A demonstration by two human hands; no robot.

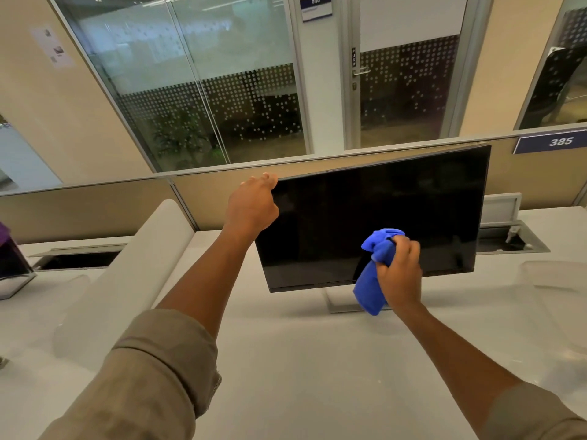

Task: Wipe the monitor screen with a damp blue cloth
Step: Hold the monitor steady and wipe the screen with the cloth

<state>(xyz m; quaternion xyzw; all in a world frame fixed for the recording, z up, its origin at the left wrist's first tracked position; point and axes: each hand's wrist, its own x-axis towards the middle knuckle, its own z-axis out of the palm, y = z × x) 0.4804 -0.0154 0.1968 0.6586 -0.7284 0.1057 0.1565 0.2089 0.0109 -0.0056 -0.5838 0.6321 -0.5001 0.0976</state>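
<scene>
A black monitor point(374, 214) with a dark screen stands on a silver foot on the white desk point(301, 360), tilted a little. My left hand point(252, 203) grips the monitor's upper left corner, fingers curled over its top edge. My right hand point(400, 268) holds a bunched blue cloth point(373, 271) in front of the lower middle of the screen. The cloth's top is at the screen; its loose end hangs down past the bottom bezel. Whether the cloth touches the glass is unclear.
A beige partition point(95, 201) runs behind the desk, with a "385" sign point(551, 141) at the right. Open cable trays point(77, 258) point(511, 241) sit in the desk on both sides. A dark purple-topped object point(12, 265) stands at the far left. Glass walls and a door lie beyond.
</scene>
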